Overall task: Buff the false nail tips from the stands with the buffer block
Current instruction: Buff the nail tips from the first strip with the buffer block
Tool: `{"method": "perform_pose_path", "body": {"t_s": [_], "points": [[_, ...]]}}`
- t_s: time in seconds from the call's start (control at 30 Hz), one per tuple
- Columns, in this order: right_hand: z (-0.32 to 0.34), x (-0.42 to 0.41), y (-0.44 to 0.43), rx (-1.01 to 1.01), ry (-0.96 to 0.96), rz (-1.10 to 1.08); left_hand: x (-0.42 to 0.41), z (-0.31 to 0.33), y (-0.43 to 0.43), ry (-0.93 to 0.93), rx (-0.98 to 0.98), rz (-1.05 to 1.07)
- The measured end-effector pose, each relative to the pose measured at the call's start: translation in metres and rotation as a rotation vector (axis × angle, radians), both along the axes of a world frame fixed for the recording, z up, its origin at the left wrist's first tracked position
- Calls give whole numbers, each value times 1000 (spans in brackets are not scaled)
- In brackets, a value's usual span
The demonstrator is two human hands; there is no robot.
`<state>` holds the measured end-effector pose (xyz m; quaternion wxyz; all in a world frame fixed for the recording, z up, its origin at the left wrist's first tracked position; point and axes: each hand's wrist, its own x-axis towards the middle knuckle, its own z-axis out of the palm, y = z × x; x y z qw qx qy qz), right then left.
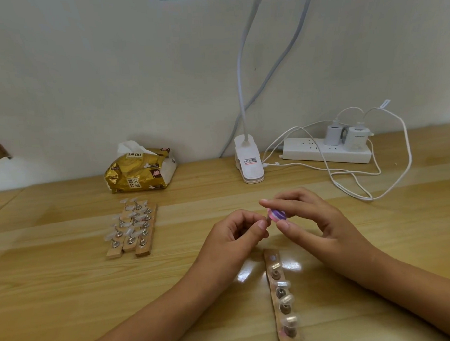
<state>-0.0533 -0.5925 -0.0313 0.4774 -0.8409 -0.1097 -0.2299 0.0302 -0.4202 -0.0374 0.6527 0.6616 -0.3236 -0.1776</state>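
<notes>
Your left hand [236, 233] pinches a nail tip [268, 219] above the table so your right hand [309, 218], gripping the buffer block [278, 215], can rub it. Near stand [267, 253] sits just below for quick swaps, spare stands [113, 253] well left.

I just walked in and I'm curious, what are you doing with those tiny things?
A person at a wooden table is buffing false nails. The right hand holds a pink and purple buffer block. The left hand pinches what looks like a nail tip on its holder against it. A wooden strip with more tips lies right in front, and three more strips sit to the left.
</notes>
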Motion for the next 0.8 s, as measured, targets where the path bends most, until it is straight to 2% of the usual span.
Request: {"method": "perform_pose_path", "body": {"t_s": [0.07, 0.17, 0.3, 0.4, 0.53, 0.63, 0.8], "points": [[0, 0, 0, 37, 35, 11, 0, 0, 0, 4, -10, -3], [-2, 0, -2, -11, 6, 26, -1, -1, 0, -3, -7, -10], [-1, 1, -2, 104, 116, 45, 0, -3, -1, -10, 3, -1], [-3, 0, -2, 40, 52, 22, -1, -3, -2, -1, 10, -5], [-2, 2, -1, 119, 148, 40, -2, -3, -2, -7, 19, 8], [-1, 1, 0, 82, 101, 21, -2, -3, -2, -9, 21, 7], [1, 0, 2, 90, 131, 3, 0, -4, -2, -10, 24, 14]]}}
